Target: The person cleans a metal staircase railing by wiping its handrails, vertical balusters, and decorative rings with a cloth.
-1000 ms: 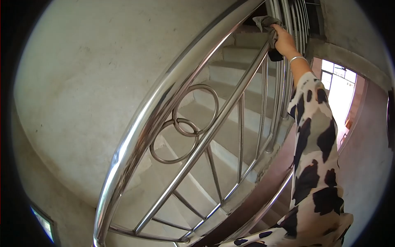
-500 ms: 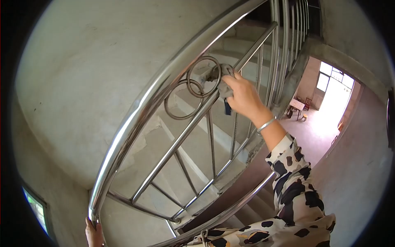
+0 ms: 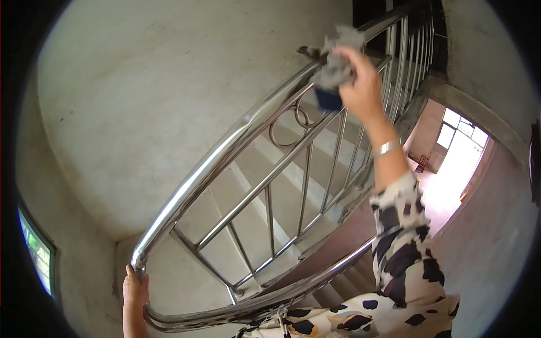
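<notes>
Crumpled grey fabric cloth with a dark blue part (image 3: 336, 73) is clamped in the right hand (image 3: 363, 89) at the upper stretch of the thick, shiny, round metal handrail (image 3: 211, 158); bunched, probably so it moulds to the tube. Blur hides exact contact. Left hand (image 3: 136, 288) is closed round the handrail's lower end, apparently as a brace. Interlocked thin metal rings (image 3: 305, 123) sit just below the handrail, likely decorative.

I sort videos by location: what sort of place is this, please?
Probably a stairwell inside a house: there are steps, a shiny metal railing, and a small chair below.
</notes>
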Motion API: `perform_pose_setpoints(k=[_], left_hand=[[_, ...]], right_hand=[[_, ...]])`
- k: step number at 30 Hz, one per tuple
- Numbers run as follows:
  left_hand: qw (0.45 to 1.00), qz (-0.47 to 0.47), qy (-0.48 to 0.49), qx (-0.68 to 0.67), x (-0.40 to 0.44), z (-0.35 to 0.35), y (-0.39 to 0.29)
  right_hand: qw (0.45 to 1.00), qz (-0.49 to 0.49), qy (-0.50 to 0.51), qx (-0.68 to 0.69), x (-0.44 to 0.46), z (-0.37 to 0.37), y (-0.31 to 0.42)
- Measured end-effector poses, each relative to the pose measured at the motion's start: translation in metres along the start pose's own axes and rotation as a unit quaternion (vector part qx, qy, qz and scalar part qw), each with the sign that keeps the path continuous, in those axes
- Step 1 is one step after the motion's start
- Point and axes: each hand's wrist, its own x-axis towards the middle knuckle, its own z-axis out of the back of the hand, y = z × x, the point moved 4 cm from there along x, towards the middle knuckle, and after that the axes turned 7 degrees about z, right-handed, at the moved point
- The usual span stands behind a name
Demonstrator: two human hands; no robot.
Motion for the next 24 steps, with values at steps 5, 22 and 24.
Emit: perform_pose_setpoints(k=[5,22,24], left_hand=[[0.999,0.012,0.021,-0.028,-0.001,0.003,-0.005],[0.999,0.002,0.019,-0.036,-0.002,0.005,-0.003],[0.999,-0.012,0.007,-0.039,0.000,0.003,0.001]], right_hand=[[0.968,0.000,0.047,-0.246,0.034,-0.054,-0.081],[0.959,0.206,0.122,-0.150,-0.003,-0.131,0.041],[0.951,0.122,0.133,-0.251,0.027,-0.096,-0.033]])
